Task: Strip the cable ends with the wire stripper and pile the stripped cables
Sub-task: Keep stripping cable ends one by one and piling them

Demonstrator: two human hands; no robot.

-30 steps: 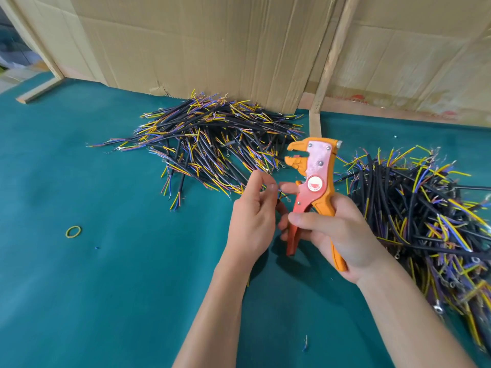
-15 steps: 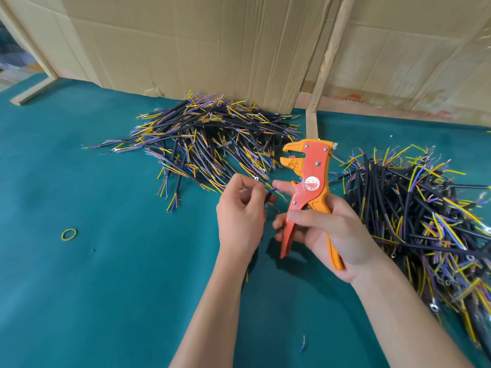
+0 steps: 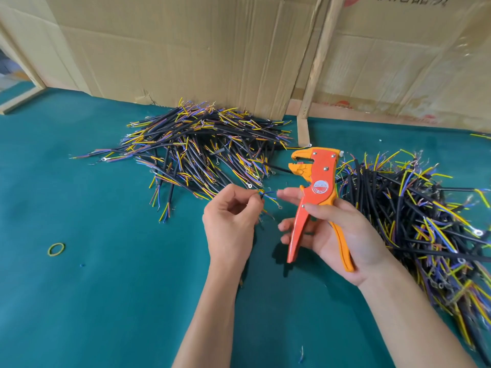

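Since the earlier frame, both hands sit lower and the left hand [image 3: 230,221] has drawn slightly away from the wire stripper [image 3: 316,197] — it pinches one thin, light, floppy cable [image 3: 267,195] just behind its splayed cores, the sensible hold. Beside it, the right hand [image 3: 337,232] grips the single stripper's handles. Beyond lie two cable piles: one ahead [image 3: 207,150], one right [image 3: 414,213].

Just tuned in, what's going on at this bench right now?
A person is stripping cable ends. The left hand pinches a short cable by its coloured wires, and the right hand grips the orange wire stripper upright, jaws apart, the wires not yet in them. One cable pile lies by the cardboard, another to the right.
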